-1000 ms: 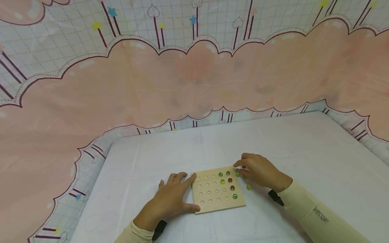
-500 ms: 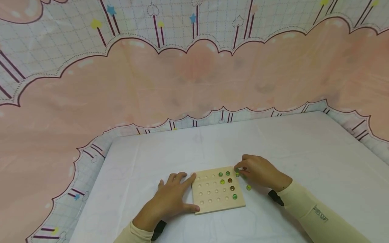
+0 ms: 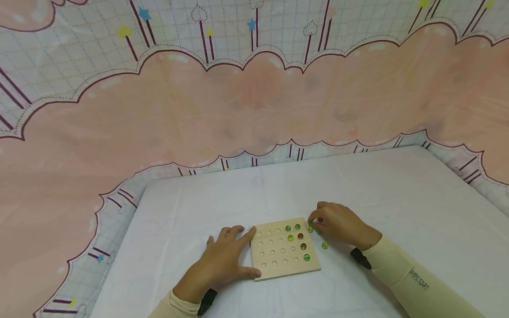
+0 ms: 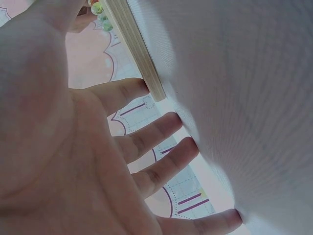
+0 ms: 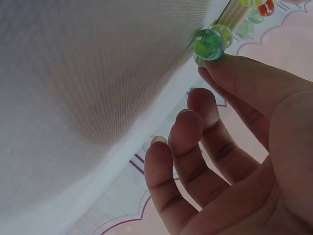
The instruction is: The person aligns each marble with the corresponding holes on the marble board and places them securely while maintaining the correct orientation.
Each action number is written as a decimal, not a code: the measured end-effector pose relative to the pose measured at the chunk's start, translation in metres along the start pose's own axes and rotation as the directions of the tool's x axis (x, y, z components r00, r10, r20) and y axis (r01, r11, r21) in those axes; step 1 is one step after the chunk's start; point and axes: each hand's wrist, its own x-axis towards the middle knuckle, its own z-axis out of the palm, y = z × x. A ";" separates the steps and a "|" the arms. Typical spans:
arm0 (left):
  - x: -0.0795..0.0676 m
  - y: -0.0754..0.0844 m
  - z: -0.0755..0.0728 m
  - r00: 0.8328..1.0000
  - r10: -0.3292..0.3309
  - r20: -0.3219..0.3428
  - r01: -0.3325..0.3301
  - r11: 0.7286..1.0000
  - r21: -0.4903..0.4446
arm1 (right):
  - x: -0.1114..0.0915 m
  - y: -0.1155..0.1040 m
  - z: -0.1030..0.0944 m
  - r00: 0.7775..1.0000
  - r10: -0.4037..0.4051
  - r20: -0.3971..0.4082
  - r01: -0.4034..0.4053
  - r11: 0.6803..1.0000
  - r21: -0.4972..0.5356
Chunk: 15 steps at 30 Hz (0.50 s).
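Note:
A pale wooden board (image 3: 278, 251) with rows of round hollows lies on the white table; several green, yellow-green and brown marbles sit in its right part. My left hand (image 3: 222, 256) rests at its left side, index fingertip at the far corner and thumb on the near one, fingers spread. Off the board's far right corner, my right hand (image 3: 342, 223) pinches a pale green marble (image 5: 198, 58) between thumb and index finger, its other fingers loosely curled. Beside it lie a darker green marble (image 5: 209, 45) and a yellow-green marble (image 3: 310, 229).
Another yellow-green marble (image 3: 324, 245) lies loose on the table (image 3: 222, 194), right of the board. A patterned pink and white cloth (image 3: 238, 106) hangs behind and around the table. Both forearms come in from the near side in pale yellow sleeves (image 3: 413, 274).
My right thumb and index finger have drawn slightly in around the marble at the board's far right corner. The left hand, the board and the marbles in it have stayed put.

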 end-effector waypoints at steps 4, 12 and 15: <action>0.000 0.000 0.000 1.000 0.000 -0.002 0.000 1.000 0.001 | 0.000 0.000 0.000 0.999 0.035 0.016 -0.035 0.999 0.012; 0.001 0.000 0.001 1.000 -0.009 0.003 0.009 1.000 0.005 | 0.000 0.002 0.001 0.999 0.034 0.038 -0.035 0.999 0.022; 0.001 0.000 0.001 1.000 -0.012 0.003 0.012 1.000 0.008 | 0.000 0.003 0.001 0.999 0.029 0.031 -0.030 0.999 0.019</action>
